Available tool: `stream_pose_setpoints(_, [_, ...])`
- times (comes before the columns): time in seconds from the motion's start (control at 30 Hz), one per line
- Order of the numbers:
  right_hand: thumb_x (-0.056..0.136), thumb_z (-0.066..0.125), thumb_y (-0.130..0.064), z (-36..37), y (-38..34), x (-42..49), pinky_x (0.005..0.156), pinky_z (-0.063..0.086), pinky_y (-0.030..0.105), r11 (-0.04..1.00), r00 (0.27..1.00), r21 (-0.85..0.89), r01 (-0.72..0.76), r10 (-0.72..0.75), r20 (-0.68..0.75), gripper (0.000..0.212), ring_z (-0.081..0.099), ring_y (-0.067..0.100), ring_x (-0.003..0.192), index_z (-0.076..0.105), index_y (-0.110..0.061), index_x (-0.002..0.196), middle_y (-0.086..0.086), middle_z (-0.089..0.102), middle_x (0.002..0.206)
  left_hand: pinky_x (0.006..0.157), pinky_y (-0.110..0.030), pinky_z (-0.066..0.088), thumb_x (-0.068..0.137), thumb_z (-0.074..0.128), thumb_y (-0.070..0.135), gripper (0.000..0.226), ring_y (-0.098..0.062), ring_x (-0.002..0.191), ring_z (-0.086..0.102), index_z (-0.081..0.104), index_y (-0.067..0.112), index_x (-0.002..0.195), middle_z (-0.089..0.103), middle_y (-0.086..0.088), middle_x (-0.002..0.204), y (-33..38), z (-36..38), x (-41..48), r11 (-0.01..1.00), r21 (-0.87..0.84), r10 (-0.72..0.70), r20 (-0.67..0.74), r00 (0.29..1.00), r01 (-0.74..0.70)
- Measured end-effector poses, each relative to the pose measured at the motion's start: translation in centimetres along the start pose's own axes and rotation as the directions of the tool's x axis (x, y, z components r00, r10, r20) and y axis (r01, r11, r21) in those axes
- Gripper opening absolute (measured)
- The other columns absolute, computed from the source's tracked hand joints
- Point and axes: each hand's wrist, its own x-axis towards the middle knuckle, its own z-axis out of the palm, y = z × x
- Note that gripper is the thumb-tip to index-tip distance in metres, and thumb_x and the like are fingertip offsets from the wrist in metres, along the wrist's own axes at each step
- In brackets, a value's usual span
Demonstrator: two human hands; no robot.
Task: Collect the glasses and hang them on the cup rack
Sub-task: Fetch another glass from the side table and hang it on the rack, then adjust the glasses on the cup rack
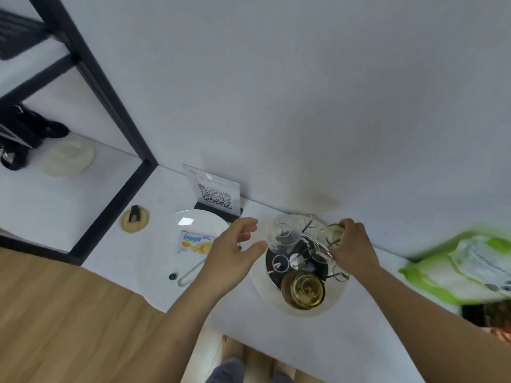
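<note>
A small clear glass cup with a yellowish tint (333,235) is grasped by the right hand (352,248) at the far right side of the round wire cup rack on a dark base (300,261); it seems to be being set on a rack prong, though seating cannot be confirmed. The left hand (235,251) is held released, fingers spread, just left of the rack, touching nothing. A larger clear glass tumbler (283,234) is seen on the rack's far left side, and an amber-tinted round glass (304,290) at its near side. The cups are judged light, rigid, slippery and fragile; a grip round the body near the base is judged best. Prongs are crowded, so glass-on-glass knocks are a risk. A white round plate holding a snack packet (166,261) lies left of the rack, a clear acrylic QR-code stand (214,193) beyond it to the left, a green plastic pack (456,269) to the right. Open white tabletop (331,341) is left nearer than the rack, and its near edge is close.
</note>
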Motion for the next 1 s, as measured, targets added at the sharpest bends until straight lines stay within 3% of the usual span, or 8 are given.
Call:
stream_pose_setpoints(0.13, [0.071, 0.083, -0.030, 0.1, 0.1, -0.2, 0.087, 0.053, 0.048, 0.998, 0.997, -0.025, -0.056, 0.057, 0.051, 0.079, 0.057, 0.033, 0.105, 0.037, -0.019, 0.133, 0.012, 0.041, 0.125, 0.098, -0.033, 0.048, 0.088, 0.068, 0.027, 0.040, -0.004, 0.115, 0.056, 0.055, 0.035, 0.124, 0.061, 0.016, 0.124, -0.1, -0.7, 0.9, 1.000, 0.005, -0.012, 0.049, 0.999, 0.011])
stream_pose_setpoints(0.27, [0.072, 0.083, -0.039, -0.9, 0.9, -0.7, 0.093, 0.046, 0.039, 0.993, 0.998, 0.109, -0.041, 0.035, 0.057, 0.092, 0.051, 0.032, 0.119, 0.031, -0.020, 0.145, 0.014, 0.041, 0.136, 0.092, -0.024, 0.044, 0.089, 0.068, 0.025, 0.035, -0.004, 0.113, 0.057, 0.057, 0.036, 0.120, 0.063, 0.015, 0.123, 0.8, -0.8, 2.0, 1.000, -0.012, 0.022, 0.053, 0.998, -0.021])
stream_pose_setpoints(0.37, [0.079, 0.075, -0.049, -3.4, 1.1, -1.4, 0.090, 0.045, 0.035, 0.969, 0.997, 0.247, 0.003, 0.017, -0.079, 0.074, 0.054, 0.026, 0.114, 0.041, -0.022, 0.139, 0.009, 0.052, 0.127, 0.084, -0.022, 0.046, 0.090, 0.066, 0.027, 0.029, -0.003, 0.108, 0.060, 0.061, 0.031, 0.118, 0.065, 0.014, 0.119, 2.4, -1.0, 2.6, 0.997, -0.042, 0.065, 0.046, 0.997, -0.063])
stream_pose_setpoints(0.5, [0.080, 0.064, -0.064, -9.8, -0.4, -2.5, 0.066, 0.049, 0.025, 0.877, 0.981, 0.476, 0.062, 0.034, -0.191, 0.046, 0.066, 0.009, 0.085, 0.059, -0.029, 0.109, -0.006, 0.066, 0.100, 0.083, -0.032, 0.053, 0.093, 0.061, 0.033, 0.013, -0.010, 0.089, 0.069, 0.069, 0.022, 0.093, 0.074, 0.004, 0.093, 6.3, -1.2, 2.8, 0.987, -0.097, 0.136, 0.050, 0.990, -0.130])
stream_pose_setpoints(0.6, [0.081, 0.061, -0.067, -14.7, -2.3, -3.5, 0.060, 0.052, 0.034, 0.716, 0.986, 0.686, 0.133, -0.026, -0.164, 0.051, 0.068, 0.015, 0.068, 0.064, -0.016, 0.090, 0.004, 0.071, 0.087, 0.072, -0.029, 0.053, 0.097, 0.051, 0.041, 0.043, -0.023, 0.068, 0.068, 0.063, 0.011, 0.070, 0.068, -0.006, 0.065, 10.6, -1.2, 2.7, 0.968, -0.227, 0.131, 0.104, 0.986, -0.104])
stream_pose_setpoints(0.73, [0.073, 0.054, -0.078, -20.3, -5.7, -5.8, 0.047, 0.035, 0.030, 0.348, 0.974, 0.933, 0.091, -0.228, -0.010, 0.066, 0.044, 0.021, 0.048, 0.054, -0.012, 0.067, 0.007, 0.054, 0.058, 0.048, -0.027, 0.043, 0.091, 0.040, 0.063, 0.067, -0.021, 0.042, 0.035, 0.039, 0.010, 0.050, 0.032, -0.005, 0.046, 16.2, -1.8, 2.0, 0.820, -0.572, 0.257, 0.331, 0.908, -0.023])
stream_pose_setpoints(0.83, [0.067, 0.043, -0.089, -23.0, -7.7, -7.4, 0.048, 0.019, 0.030, 0.127, 0.882, 0.992, -0.017, -0.465, 0.074, 0.077, 0.022, 0.019, 0.048, 0.042, -0.012, 0.061, 0.003, 0.034, 0.052, 0.043, -0.026, 0.031, 0.082, 0.038, 0.078, 0.074, -0.017, 0.039, 0.020, 0.030, 0.013, 0.048, 0.020, -0.002, 0.044, 19.3, -2.4, 1.1, 0.739, -0.661, 0.309, 0.507, 0.804, 0.133])
stream_pose_setpoints(1.0, [0.063, 0.039, -0.091, -24.9, -10.2, -9.4, 0.045, 0.015, 0.029, -0.015, 0.677, 0.983, -0.183, -0.727, 0.115, 0.078, 0.017, 0.016, 0.046, 0.033, -0.014, 0.060, -0.001, 0.022, 0.051, 0.043, -0.027, 0.021, 0.075, 0.035, 0.088, 0.079, -0.015, 0.036, 0.016, 0.028, 0.014, 0.048, 0.018, 0.000, 0.043, 22.2, -3.1, -0.4, 0.719, -0.658, 0.430, 0.673, 0.602, 0.222])
